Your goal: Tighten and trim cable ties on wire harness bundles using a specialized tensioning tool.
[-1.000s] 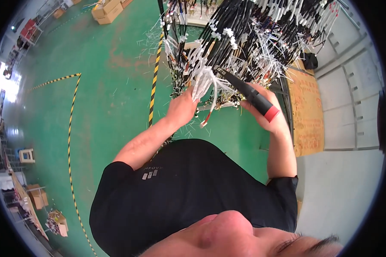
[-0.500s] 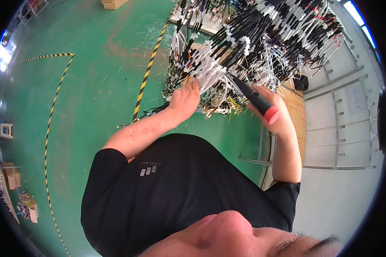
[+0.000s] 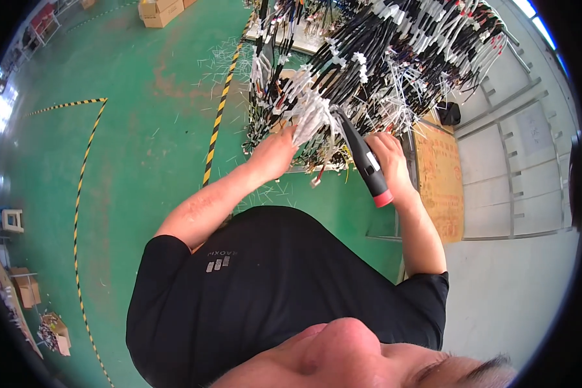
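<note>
My left hand (image 3: 273,154) is closed round the lower end of a white-sleeved wire bundle (image 3: 312,118); its fingertips are partly hidden behind the strands. In my right hand (image 3: 390,163) is a black cable tie gun (image 3: 363,155) with a red end cap. Its nose points up and left, against or very close to the right side of the white bundle; exact contact cannot be made out. The handle is mostly hidden by the tool's body and my fingers. Around both hands hang dense wire harnesses (image 3: 343,64) with black sleeves and white connectors.
White cut strips (image 3: 401,107) stick out among the harnesses, and more lie scattered on the green floor (image 3: 155,142). A large cardboard sheet (image 3: 438,184) stands at the right, beside a white panel wall (image 3: 485,207). Yellow-black tape (image 3: 217,126) runs along the floor to the left.
The cable tie gun has swung so its red end sits further left and lower, and my right hand moved left with it. My left hand has shifted slightly left and down, still on the bundle.
</note>
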Demonstrator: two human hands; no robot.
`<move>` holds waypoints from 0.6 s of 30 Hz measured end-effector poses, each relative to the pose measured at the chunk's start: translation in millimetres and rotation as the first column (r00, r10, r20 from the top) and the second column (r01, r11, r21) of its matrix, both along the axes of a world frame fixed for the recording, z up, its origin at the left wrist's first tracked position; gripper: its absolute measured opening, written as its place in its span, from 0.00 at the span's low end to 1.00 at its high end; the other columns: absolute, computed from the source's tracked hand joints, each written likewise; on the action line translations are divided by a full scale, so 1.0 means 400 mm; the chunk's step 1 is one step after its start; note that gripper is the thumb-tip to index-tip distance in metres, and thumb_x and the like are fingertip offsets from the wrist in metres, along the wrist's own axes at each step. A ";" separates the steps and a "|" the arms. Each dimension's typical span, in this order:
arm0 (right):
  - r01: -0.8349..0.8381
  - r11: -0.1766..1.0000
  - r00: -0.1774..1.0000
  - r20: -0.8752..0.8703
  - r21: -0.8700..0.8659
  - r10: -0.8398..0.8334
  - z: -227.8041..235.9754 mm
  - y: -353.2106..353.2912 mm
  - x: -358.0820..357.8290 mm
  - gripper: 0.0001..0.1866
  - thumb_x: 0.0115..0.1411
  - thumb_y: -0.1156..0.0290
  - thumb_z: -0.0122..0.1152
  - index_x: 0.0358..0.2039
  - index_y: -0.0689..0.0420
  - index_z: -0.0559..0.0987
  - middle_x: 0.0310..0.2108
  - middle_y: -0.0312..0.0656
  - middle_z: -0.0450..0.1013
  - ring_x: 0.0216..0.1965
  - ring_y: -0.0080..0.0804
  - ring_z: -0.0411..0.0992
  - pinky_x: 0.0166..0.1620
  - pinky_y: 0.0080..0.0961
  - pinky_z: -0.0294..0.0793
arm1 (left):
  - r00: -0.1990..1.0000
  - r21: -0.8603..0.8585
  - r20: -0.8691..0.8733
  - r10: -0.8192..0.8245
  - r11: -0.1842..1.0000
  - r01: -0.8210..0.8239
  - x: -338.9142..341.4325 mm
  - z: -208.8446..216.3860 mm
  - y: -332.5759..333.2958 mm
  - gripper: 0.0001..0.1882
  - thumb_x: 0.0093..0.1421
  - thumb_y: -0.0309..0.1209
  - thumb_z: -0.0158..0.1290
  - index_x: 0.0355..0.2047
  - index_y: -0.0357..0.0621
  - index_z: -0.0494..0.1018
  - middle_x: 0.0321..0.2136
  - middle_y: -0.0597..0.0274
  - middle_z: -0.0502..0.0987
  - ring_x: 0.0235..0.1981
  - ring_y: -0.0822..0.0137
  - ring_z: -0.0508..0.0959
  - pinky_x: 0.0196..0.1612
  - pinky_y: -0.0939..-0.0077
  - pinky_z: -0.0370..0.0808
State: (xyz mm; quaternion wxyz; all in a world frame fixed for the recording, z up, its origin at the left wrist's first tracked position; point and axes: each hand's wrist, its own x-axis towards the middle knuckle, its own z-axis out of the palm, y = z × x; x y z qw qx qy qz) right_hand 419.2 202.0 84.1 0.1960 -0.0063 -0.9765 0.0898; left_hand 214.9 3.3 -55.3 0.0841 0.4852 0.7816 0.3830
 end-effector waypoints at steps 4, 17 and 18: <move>0.106 0.904 0.994 0.051 -0.414 -0.093 -0.027 -0.004 0.031 0.26 0.59 0.71 0.71 0.57 0.62 0.76 0.48 0.50 0.78 0.52 0.51 0.77 0.59 0.38 0.74 | 0.922 0.055 0.296 -0.249 0.968 0.244 -0.057 0.007 -0.014 0.31 0.70 0.27 0.55 0.70 0.38 0.59 0.61 0.38 0.75 0.63 0.38 0.75 0.67 0.55 0.71; 0.132 0.725 0.958 0.274 -0.676 0.081 0.038 0.038 0.037 0.20 0.65 0.70 0.69 0.56 0.61 0.79 0.45 0.42 0.80 0.46 0.30 0.77 0.52 0.30 0.76 | 0.672 0.045 0.602 -0.432 0.858 0.511 -0.116 -0.027 -0.015 0.23 0.77 0.34 0.49 0.69 0.40 0.68 0.66 0.58 0.74 0.68 0.64 0.71 0.72 0.66 0.64; 0.101 0.710 0.966 0.239 -0.697 0.097 0.040 0.031 0.040 0.20 0.65 0.70 0.69 0.55 0.61 0.79 0.44 0.42 0.80 0.45 0.30 0.77 0.52 0.30 0.76 | 0.602 0.103 0.662 -0.446 0.850 0.517 -0.120 -0.029 -0.019 0.23 0.78 0.35 0.48 0.70 0.40 0.68 0.66 0.59 0.74 0.68 0.64 0.70 0.72 0.66 0.64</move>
